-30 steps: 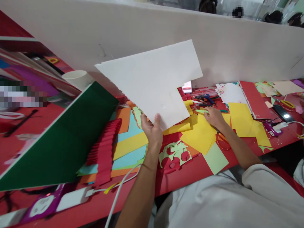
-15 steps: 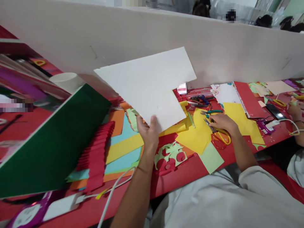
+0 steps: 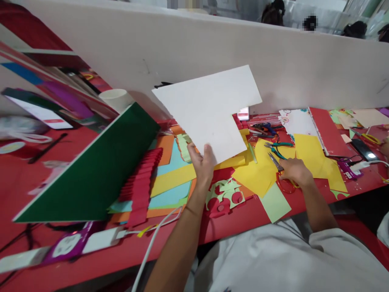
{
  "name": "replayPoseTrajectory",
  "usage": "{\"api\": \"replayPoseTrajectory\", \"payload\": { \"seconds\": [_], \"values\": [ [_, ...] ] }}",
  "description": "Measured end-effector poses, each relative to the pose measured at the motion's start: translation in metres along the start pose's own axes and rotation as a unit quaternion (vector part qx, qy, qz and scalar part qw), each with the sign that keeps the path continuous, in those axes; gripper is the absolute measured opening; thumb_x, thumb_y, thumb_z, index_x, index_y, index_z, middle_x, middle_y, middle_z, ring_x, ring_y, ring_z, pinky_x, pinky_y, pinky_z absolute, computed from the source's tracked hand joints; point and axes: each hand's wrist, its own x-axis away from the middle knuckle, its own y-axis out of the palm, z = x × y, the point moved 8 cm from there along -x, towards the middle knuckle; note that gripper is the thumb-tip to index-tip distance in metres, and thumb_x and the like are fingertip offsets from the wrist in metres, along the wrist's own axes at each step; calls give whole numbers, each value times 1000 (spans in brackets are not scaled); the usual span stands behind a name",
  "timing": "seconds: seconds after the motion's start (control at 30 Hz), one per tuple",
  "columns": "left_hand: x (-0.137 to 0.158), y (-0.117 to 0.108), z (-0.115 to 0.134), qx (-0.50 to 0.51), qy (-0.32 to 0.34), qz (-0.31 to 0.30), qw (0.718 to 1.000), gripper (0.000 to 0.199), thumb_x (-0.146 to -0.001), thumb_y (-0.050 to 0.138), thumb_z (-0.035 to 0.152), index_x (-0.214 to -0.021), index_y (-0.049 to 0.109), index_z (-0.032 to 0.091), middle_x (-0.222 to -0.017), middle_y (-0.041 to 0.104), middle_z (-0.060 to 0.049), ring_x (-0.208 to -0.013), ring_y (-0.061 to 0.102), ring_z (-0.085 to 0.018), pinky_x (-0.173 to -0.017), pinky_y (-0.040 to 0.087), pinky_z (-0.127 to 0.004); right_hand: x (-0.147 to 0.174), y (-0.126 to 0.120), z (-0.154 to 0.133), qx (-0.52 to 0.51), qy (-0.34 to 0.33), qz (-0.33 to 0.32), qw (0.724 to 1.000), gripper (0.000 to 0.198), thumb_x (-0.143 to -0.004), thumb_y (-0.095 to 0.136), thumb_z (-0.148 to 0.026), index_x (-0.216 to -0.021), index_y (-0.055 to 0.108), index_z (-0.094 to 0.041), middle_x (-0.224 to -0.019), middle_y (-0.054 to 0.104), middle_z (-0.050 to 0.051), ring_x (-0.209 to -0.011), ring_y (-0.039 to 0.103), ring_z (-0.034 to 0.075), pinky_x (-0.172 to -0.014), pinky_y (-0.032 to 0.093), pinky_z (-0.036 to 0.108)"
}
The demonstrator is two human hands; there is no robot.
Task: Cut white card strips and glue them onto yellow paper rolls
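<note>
My left hand (image 3: 203, 165) grips the lower edge of a stiff white sheet of card (image 3: 214, 111), thumb on its near face. The card is held tilted above the table, with a notch cut from its right side. My right hand (image 3: 296, 172) is over the handles of the scissors (image 3: 285, 184), fingers curled onto them. Their blades point away over yellow paper (image 3: 257, 172), and part of the handles is hidden. Just beyond lie green-handled pliers (image 3: 277, 152). A pale green sheet (image 3: 275, 204) is below the scissors.
To the left a dark green board (image 3: 88, 174) leans at an angle, beside pleated red paper (image 3: 142, 182). Green paper scraps (image 3: 225, 196) lie on the red table. A white cable (image 3: 158, 235) runs past my left forearm. A white partition (image 3: 194, 44) stands behind.
My right hand has come down from beside the pliers onto the scissors' handles. The left hand still holds the white card. The view has swung somewhat left.
</note>
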Motion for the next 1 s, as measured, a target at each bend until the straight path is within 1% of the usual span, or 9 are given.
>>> {"api": "replayPoseTrajectory", "payload": {
  "seconds": [0.13,0.23,0.3,0.43,0.53,0.6,0.67,0.87,1.0],
  "values": [
    [0,-3,8,-8,12,18,1000,51,-95,67,63,-122,52,22,-116,65,-10,-108,66,-24,-103,53,-40,4,-19,1,-41,-33,34,998,36,-88,65,-31,-121,66,-19,-108,77,18,-100,75,35,-76,46,36],
    [0,-6,11,-9,20,34,999,50,-97,63,64,-123,50,23,-123,64,-11,-115,64,-24,-107,51,-40,3,-42,-2,-174,-77,67,979,42,-87,66,-34,-125,58,-19,-97,77,11,-86,73,29,-73,47,34],
    [0,-7,9,-2,19,39,999,51,-98,61,64,-127,48,24,-128,62,-12,-119,63,-23,-109,50,-39,-1,-56,-13,-329,-138,66,932,46,-87,68,-35,-128,52,-21,-98,76,7,-85,72,24,-74,50,31],
    [-3,-12,-1,13,20,63,998,55,-99,60,66,-133,44,25,-135,60,-14,-123,64,-23,-111,49,-38,-10,-74,-49,-550,-277,25,788,50,-90,69,-43,-130,46,-25,-111,72,8,-102,71,22,-85,56,33],
    [-6,-15,-7,24,18,86,996,55,-99,56,67,-134,41,26,-139,58,-15,-127,63,-23,-113,49,-39,-20,-78,-66,-595,-314,52,738,55,-88,72,-46,-133,47,-26,-112,67,6,-103,67,20,-88,56,34],
    [-7,-17,-7,31,21,98,994,54,-100,55,66,-134,39,27,-141,57,-15,-131,61,-22,-114,49,-38,-28,-76,-68,-596,-306,90,737,57,-87,74,-46,-134,48,-25,-108,63,4,-100,64,19,-86,55,32],
    [-8,-18,-7,39,21,108,993,51,-100,55,63,-133,38,27,-142,56,-14,-131,61,-22,-115,49,-38,-34,-68,-67,-579,-289,111,754,58,-87,73,-47,-135,48,-24,-103,60,3,-96,61,19,-83,53,31],
    [-5,-17,-9,40,-7,115,993,42,-97,54,44,-132,38,26,-125,63,-11,-111,68,-21,-99,56,-34,-33,-45,-69,-457,-262,65,847,56,-90,69,-49,-137,52,-24,-90,57,-2,-78,53,17,-78,47,32],
    [-2,-10,-3,23,-5,77,997,50,-91,58,39,-134,38,24,-122,63,-11,-106,68,-22,-93,57,-35,-26,-40,-77,-450,-270,36,851,52,-93,66,-50,-136,55,-24,-90,60,-2,-80,56,18,-77,48,32]
  ]
}}
